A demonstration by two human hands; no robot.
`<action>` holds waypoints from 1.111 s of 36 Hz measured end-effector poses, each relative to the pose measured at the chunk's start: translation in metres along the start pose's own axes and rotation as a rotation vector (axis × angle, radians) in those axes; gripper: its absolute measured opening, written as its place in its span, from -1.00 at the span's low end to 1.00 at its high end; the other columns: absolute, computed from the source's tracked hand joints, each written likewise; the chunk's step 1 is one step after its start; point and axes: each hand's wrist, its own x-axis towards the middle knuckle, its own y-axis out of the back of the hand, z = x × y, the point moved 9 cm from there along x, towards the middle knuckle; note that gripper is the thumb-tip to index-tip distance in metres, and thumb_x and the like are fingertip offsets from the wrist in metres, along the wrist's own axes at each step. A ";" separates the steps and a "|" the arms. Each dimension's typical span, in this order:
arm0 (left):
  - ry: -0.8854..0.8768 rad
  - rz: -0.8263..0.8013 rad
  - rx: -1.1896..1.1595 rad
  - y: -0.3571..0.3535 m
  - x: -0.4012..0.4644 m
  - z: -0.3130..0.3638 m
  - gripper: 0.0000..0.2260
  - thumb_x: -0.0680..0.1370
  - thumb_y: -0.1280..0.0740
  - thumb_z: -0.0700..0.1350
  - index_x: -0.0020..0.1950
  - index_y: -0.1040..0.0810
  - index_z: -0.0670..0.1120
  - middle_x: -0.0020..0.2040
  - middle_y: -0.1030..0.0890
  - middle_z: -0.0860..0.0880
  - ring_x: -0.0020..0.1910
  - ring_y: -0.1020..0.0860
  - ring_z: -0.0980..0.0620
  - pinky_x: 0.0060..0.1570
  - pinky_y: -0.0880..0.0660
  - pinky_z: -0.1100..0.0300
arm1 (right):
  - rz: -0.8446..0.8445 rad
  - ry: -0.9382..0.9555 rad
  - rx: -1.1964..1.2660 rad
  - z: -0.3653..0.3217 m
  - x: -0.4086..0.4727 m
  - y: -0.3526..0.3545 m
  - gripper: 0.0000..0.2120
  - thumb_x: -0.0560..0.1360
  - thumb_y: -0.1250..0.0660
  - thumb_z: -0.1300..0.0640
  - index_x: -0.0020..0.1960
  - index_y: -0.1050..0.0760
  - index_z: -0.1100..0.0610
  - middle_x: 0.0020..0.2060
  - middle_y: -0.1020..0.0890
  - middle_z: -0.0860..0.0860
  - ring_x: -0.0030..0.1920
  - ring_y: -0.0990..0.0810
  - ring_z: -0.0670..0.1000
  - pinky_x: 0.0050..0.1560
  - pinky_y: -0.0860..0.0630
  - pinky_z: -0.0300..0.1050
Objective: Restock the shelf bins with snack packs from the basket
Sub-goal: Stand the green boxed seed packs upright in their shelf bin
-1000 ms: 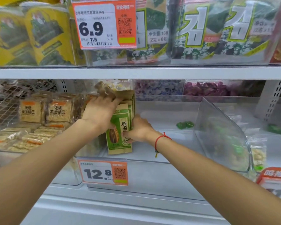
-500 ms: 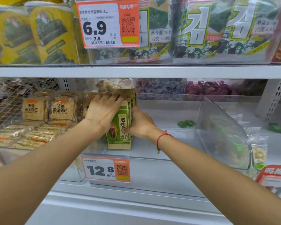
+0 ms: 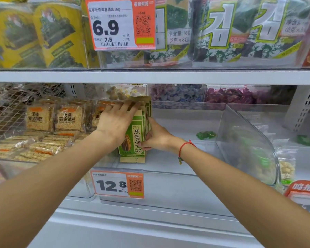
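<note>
Centre frame, the left hand (image 3: 115, 122) lays straight fingers on upright sunflower seed packs (image 3: 135, 140). The right hand (image 3: 157, 137) pinches their side.

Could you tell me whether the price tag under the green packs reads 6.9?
No, the price tag under the green packs reads 12.8.

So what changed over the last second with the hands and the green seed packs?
The left hand went from curling over the tops of the green seed packs to pressing flat against them with straight fingers. The right hand kept its pinch on their lower right edge. The packs stayed standing at the left end of the clear bin.
</note>
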 end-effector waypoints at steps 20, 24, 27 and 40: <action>0.048 0.121 -0.028 0.009 -0.005 -0.005 -0.33 0.17 -0.61 -0.21 0.24 -0.49 -0.11 0.14 -0.58 -0.13 0.08 -0.55 -0.16 -0.01 -0.47 0.03 | 0.041 -0.085 -0.338 0.001 -0.009 0.005 -0.71 0.36 -0.53 0.16 -0.24 -0.39 0.07 -0.32 -0.62 -0.05 -0.38 -0.64 -0.05 -0.23 -0.61 -0.20; 0.039 0.132 -0.056 0.009 -0.004 -0.008 -0.22 0.10 -0.65 -0.18 0.28 -0.47 -0.11 0.17 -0.56 -0.13 0.09 -0.55 -0.16 -0.01 -0.49 0.04 | 0.155 -0.098 -0.475 -0.001 -0.005 0.011 -0.77 0.32 -0.55 0.02 -0.22 -0.60 0.16 -0.28 -0.69 0.04 -0.19 -0.68 0.03 -0.07 -0.61 -0.07; 0.008 0.084 -0.104 0.002 -0.006 -0.006 -0.20 0.36 -0.52 -0.10 0.50 -0.18 -0.02 0.41 -0.35 -0.07 0.33 -0.36 -0.11 0.27 -0.31 0.05 | 0.217 -0.057 -0.463 -0.007 -0.007 0.016 -0.74 0.35 -0.52 -0.04 -0.24 -0.66 0.17 -0.31 -0.68 0.04 -0.22 -0.65 0.04 -0.11 -0.61 -0.07; 0.022 0.157 -0.096 0.007 -0.006 -0.006 -0.19 0.09 -0.65 -0.09 0.30 -0.46 -0.10 0.14 -0.57 -0.12 0.11 -0.53 -0.18 0.02 -0.46 -0.01 | 0.348 0.015 -0.269 -0.010 -0.005 0.020 -0.70 0.37 -0.51 0.03 -0.12 -0.39 0.04 -0.17 -0.67 0.05 -0.11 -0.65 0.09 -0.06 -0.59 0.02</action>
